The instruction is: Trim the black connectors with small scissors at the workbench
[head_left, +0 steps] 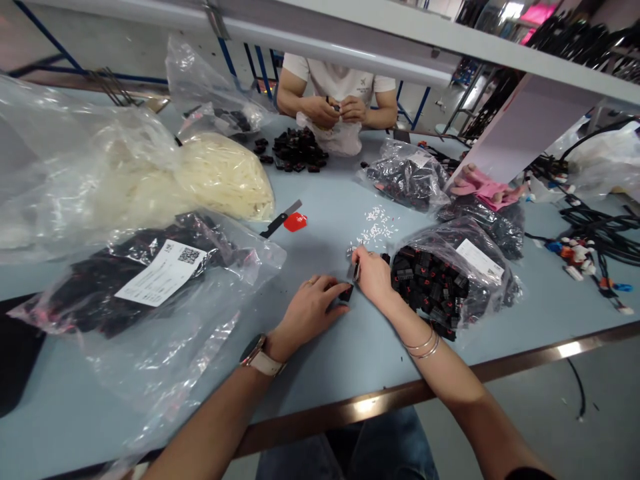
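My left hand [316,303] rests low over the table, its thumb and fingers closed on a small black plastic connector [346,293]. Just to the right, my right hand [373,272] pinches a small tool with a grey metal part [355,270]; its exact kind is hard to make out. Beyond my right hand lies a loose scatter of tiny white pieces [376,225]. Right beside my right wrist, many black connectors with red parts [425,283] spill from an open clear plastic bag [493,287].
A black-handled knife [274,225] lies by a red piece [295,222]. Large clear bags of cream-coloured parts [225,173] and dark parts [130,273] fill the left. Across the table, a person [340,100] works behind a connector pile [300,150]. A shelf [450,40] hangs overhead.
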A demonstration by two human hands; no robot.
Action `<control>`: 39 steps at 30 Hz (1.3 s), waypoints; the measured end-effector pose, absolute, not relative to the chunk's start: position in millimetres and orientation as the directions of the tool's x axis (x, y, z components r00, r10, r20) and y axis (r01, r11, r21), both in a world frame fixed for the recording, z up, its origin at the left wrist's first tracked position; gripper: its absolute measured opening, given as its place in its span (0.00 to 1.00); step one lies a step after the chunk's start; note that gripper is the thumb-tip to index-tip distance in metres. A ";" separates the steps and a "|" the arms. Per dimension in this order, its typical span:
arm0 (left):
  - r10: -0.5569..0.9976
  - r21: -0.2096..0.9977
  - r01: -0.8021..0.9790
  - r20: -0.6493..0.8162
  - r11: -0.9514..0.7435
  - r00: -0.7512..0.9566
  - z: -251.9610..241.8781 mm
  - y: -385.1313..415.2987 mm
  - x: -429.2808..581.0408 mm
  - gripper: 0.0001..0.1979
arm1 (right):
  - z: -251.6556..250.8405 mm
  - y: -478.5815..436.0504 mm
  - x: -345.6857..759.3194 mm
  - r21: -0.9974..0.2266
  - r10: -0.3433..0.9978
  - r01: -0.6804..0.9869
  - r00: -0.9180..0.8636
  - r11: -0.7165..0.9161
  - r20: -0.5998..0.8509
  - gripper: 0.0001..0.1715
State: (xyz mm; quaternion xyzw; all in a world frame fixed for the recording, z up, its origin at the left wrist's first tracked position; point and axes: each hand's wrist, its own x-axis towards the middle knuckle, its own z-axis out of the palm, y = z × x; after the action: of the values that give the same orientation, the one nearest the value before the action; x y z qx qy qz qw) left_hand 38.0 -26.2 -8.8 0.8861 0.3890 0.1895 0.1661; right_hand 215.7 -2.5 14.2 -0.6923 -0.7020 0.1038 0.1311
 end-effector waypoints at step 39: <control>0.785 0.547 0.594 0.215 -0.590 0.582 -9.2 -22.5 38.4 0.14 | 22.9 28.8 208.3 -0.244 0.979 0.949 -0.202 0.200 0.016 0.11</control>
State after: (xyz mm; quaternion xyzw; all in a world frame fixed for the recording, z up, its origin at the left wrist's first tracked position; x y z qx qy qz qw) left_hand 38.4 -22.5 -9.2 0.8632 0.3991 0.2233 0.2138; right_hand 208.3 28.8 22.9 -0.6261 -0.7699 0.0901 0.0839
